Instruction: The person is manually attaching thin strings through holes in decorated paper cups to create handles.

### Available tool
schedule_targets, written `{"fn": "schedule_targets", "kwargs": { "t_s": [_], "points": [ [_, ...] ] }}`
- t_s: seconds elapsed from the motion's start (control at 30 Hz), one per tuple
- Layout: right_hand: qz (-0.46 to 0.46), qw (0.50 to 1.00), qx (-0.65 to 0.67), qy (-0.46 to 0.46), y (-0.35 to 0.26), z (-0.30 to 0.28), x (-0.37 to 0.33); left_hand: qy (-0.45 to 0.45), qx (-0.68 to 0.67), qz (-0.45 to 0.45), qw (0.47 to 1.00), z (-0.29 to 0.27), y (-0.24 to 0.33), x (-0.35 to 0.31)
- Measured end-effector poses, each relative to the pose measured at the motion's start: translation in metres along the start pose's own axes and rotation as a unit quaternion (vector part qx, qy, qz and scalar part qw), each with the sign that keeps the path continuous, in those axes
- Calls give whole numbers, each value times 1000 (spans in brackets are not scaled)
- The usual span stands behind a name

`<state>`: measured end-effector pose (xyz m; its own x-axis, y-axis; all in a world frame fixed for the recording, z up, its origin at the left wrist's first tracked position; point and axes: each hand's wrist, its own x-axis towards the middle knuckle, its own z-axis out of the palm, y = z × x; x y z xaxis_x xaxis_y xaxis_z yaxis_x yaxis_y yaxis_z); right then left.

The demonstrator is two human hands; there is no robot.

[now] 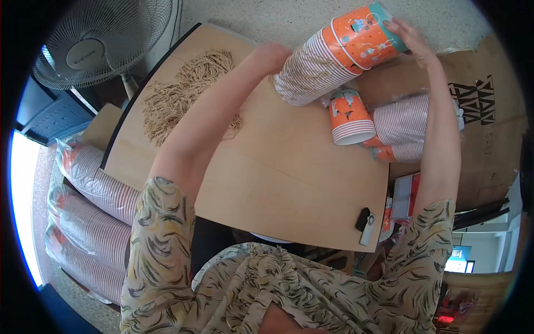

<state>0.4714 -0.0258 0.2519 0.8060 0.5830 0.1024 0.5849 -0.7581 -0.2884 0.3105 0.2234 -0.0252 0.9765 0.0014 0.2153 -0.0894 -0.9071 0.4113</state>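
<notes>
A long stack of nested paper cups [334, 55] leans across the far side of the table. Its cups are orange with printed figures and a teal band, and their rims make red-and-white stripes. My right hand [410, 40] grips the stack's upper right end, fingers laid over the teal band. At the stack's far left side, my left hand [272, 57] is closed; its fingertips, and whatever they hold, are hidden. Just below the stack, a shorter group of orange cups [349, 114] lies on its side. Left of it, partly behind my left forearm, spreads a pile of beige string loops [183, 92].
Bagged striped cups [403, 125] lie at the table's right edge, beside a large cardboard box [484, 150]. A black-and-silver key-like item [365, 225] sits at the near right corner. A fan [89, 53] stands far left. Several bagged cup stacks [92, 228] lie left of the table.
</notes>
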Motion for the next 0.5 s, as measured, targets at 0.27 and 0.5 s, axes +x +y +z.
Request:
{"fn": "schedule_targets", "kwargs": {
  "t_s": [0.27,0.5],
  "points": [
    [-61,996,-65,16,-12,56,-9,-78,-133,70,986,41,26,-146],
    [-95,985,-80,117,19,64,-5,-34,-220,135,966,81,92,-265]
  ]
}}
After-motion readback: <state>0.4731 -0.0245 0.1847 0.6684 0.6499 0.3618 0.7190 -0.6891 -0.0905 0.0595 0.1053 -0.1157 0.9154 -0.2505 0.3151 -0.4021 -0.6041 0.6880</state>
